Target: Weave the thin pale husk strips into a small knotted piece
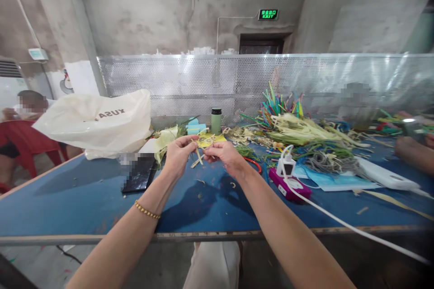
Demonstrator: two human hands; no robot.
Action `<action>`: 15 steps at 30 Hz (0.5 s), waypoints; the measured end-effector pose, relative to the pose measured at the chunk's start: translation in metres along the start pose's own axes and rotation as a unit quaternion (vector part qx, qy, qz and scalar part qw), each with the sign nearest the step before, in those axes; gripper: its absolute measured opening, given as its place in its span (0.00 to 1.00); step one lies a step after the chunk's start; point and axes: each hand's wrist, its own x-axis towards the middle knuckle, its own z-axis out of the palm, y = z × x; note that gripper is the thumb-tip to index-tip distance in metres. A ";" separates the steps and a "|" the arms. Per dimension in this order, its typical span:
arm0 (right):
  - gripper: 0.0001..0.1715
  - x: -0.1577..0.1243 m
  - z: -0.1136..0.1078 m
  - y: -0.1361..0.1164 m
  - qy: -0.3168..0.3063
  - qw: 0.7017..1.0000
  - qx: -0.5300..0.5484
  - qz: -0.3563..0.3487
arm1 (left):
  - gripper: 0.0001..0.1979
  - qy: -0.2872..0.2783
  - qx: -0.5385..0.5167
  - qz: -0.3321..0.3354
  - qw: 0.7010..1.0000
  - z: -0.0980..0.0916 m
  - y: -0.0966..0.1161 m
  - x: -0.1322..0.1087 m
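Above the middle of the blue table, my left hand (179,154) pinches a narrow pale husk strip (198,154) between thumb and fingers. My right hand (226,155) is closed close beside it, fingertips pressed together at the strip's other side. How much of the strip lies inside the right fingers cannot be made out. Just behind the hands lie a yellow sheet (217,138) and loose dry husk scraps (242,135). A dark tablet-like device (139,175) lies left of my left hand.
A white bag (98,119) stands at left; a green bottle (216,122) at the back. To the right are a husk pile (298,128), grey cord (328,162), and a purple power strip (288,185) with a white cable. Another person's hand (412,149) is at far right.
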 end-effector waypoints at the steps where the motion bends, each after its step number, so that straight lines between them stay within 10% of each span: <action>1: 0.05 0.000 -0.001 0.000 -0.004 1.000 0.007 0.002 | 0.17 0.005 -0.006 -0.002 1.000 -0.001 0.000 0.001; 15: 0.04 0.005 -0.007 0.000 0.113 0.990 -0.082 0.029 | 0.17 0.082 -0.071 -0.023 0.994 -0.007 0.003 0.009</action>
